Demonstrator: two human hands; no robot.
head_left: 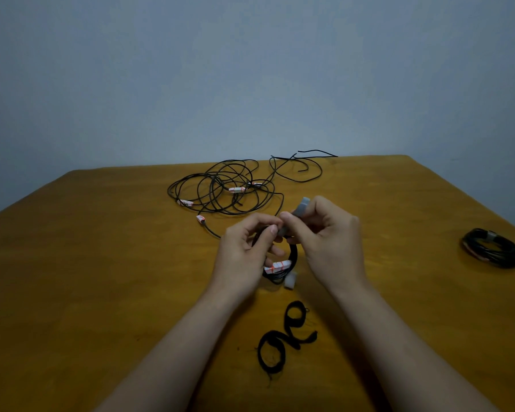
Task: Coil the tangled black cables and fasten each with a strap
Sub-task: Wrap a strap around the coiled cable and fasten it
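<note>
Over the middle of the table my left hand (244, 248) grips a small coil of black cable (292, 257) with a white-and-orange tag. My right hand (324, 233) pinches a grey strap (301, 208) at the top of that coil, and one end of the strap sticks up past my fingers. Much of the coil is hidden behind both hands. A tangle of loose black cables (226, 188) with several white-and-orange tags lies farther back. A coiled cable with a strap round it (491, 246) rests at the right edge.
A black flat strap (283, 337) lies curled in loops on the brown wooden table (101, 263), near me between my forearms. Loose cable ends (304, 165) reach the table's far edge. A blue-grey wall stands behind.
</note>
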